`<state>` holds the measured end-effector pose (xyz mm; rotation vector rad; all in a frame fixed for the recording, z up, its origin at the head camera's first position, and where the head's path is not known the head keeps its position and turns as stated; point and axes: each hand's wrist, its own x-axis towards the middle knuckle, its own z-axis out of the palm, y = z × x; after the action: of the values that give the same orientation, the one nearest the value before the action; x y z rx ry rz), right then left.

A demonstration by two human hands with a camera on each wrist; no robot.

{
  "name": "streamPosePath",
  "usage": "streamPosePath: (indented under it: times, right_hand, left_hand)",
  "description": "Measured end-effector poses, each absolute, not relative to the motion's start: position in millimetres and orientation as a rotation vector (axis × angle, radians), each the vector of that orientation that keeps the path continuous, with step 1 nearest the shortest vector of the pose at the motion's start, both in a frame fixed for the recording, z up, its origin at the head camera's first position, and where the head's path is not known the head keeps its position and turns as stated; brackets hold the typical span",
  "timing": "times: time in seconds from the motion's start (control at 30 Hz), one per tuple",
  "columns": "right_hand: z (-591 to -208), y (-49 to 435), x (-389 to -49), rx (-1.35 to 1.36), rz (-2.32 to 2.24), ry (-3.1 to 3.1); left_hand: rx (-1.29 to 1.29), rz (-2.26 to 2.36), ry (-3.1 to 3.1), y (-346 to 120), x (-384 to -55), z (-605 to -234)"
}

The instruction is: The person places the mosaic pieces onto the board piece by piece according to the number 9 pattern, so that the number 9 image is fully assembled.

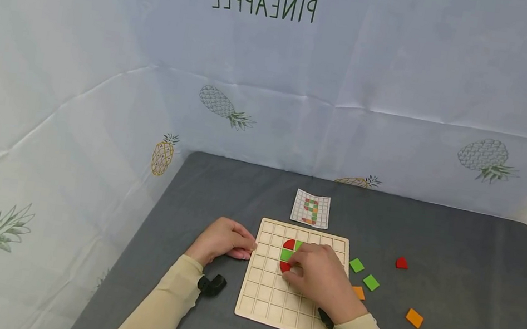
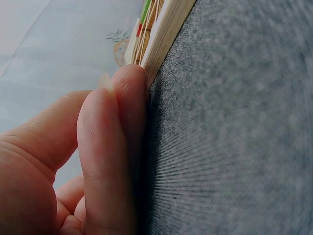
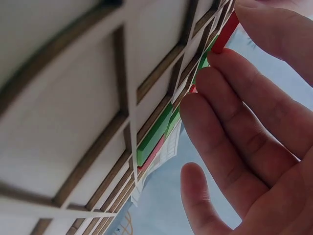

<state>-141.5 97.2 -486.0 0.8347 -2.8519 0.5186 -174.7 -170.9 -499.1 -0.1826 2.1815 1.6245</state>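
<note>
A square wooden grid board (image 1: 263, 292) lies flat before me. My right hand (image 1: 321, 274) reaches over its middle and pinches a red tile (image 3: 226, 33) between thumb and fingertip, close over the grid. Beside those fingertips sit a green tile (image 1: 287, 255) and, above it, a rounded red tile (image 1: 289, 244). Another green tile (image 1: 299, 245) is partly covered by the hand. On the board's left side, my left hand (image 1: 224, 239) rests on the table, fingertips right at the board's edge (image 2: 164, 36) and fingers loosely bent.
Behind the board lies a printed pattern card (image 1: 310, 209). To the right are loose tiles: two green (image 1: 356, 265), a red one (image 1: 402, 262) and an orange one (image 1: 414, 318). Another orange tile (image 1: 359, 293) shows beside my right wrist. A pineapple-print curtain (image 1: 268, 131) borders the grey table.
</note>
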Motion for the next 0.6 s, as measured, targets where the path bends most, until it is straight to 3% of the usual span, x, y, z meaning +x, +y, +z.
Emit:
streamPosePath:
  times: [0.6]
  right_hand:
    - [-485.2, 94.1, -141.0, 0.802, 0.480, -2.906]
  left_hand:
    - [-0.187, 1.633, 2.161, -172.1, -176.1, -500.8]
